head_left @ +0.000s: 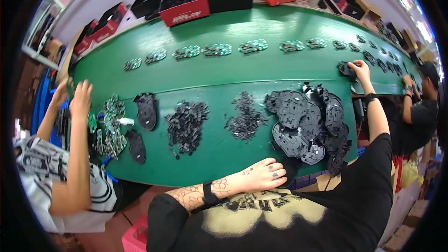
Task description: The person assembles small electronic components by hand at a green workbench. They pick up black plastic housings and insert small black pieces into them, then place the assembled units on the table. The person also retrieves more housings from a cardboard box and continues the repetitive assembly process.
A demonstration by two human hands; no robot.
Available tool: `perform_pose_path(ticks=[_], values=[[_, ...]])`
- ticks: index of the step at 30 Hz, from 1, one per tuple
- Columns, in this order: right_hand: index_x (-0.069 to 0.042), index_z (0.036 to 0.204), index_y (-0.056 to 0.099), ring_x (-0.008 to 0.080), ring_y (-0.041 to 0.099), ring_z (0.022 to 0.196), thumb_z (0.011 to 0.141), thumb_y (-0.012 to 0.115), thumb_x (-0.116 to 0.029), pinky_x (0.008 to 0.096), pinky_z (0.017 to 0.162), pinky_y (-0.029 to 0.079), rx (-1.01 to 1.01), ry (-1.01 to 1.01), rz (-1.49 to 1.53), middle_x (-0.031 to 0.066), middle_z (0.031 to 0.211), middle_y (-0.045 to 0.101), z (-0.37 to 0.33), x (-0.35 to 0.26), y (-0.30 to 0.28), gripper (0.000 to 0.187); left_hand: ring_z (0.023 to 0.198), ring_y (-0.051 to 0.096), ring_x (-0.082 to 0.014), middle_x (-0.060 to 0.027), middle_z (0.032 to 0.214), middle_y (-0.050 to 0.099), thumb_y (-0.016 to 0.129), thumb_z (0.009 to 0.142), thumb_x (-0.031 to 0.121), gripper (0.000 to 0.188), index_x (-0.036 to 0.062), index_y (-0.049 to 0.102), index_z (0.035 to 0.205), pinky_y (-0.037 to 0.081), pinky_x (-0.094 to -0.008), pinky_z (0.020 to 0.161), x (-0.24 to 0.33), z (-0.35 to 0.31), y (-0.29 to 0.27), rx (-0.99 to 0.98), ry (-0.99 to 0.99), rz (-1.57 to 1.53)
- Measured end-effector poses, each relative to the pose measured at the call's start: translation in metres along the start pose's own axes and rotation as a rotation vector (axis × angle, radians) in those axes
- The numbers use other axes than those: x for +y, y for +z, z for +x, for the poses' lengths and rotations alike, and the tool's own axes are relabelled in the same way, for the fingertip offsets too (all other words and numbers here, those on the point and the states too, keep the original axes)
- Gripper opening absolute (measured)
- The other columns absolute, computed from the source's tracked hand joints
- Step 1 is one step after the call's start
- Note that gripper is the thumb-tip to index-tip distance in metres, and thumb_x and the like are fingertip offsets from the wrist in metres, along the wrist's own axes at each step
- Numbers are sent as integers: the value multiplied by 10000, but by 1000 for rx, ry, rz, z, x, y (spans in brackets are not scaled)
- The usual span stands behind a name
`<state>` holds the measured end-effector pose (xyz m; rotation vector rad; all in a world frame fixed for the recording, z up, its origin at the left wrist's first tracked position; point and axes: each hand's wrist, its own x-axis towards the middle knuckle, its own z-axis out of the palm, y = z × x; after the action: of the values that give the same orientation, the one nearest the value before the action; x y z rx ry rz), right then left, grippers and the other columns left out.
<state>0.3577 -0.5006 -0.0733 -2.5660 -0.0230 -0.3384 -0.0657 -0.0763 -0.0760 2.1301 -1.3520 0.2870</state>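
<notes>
My left hand (265,175) is closed near the table's front edge. A dark, rounded plastic shell (292,168) shows at its fingertips, its grip mostly hidden. My right hand (360,71) reaches far right, its fingers pinching a black mouse base shell (345,69) low over the green table. Between my arms lies a heap of black and grey mouse base shells (291,109). Left of it are a pile of tiny black pieces (245,119) and a bigger pile of small black pieces (186,126).
Circuit boards in small stacks (217,49) form a row along the green table (224,72), followed by dark parts at right. A co-worker (70,172) handles something at left, near tangled boards (112,126). Another person (415,112) works at far right. Boxes (184,7) line the back.
</notes>
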Motion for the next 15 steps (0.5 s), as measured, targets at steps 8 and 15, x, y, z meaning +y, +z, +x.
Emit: perform_pose_path(ticks=[8,15], values=[[-57,837,733,200,664,729,719,747,-273,315,697,503,-146,-85,-185,97,747,693,-5,-30,3,247,975,592,-244,-87,1026,623,621,754,129,283,45,632,1024,506,-401,852,-2,1,-15,288,139,-107],[-49,979,724,263,656,959,748,692,-293,342,864,481,-74,-391,-308,156,1007,696,-1,-91,-12,338,975,616,-257,-81,1050,649,660,753,36,235,53,658,987,508,-399,850,4,2,-39,467,1,-330]])
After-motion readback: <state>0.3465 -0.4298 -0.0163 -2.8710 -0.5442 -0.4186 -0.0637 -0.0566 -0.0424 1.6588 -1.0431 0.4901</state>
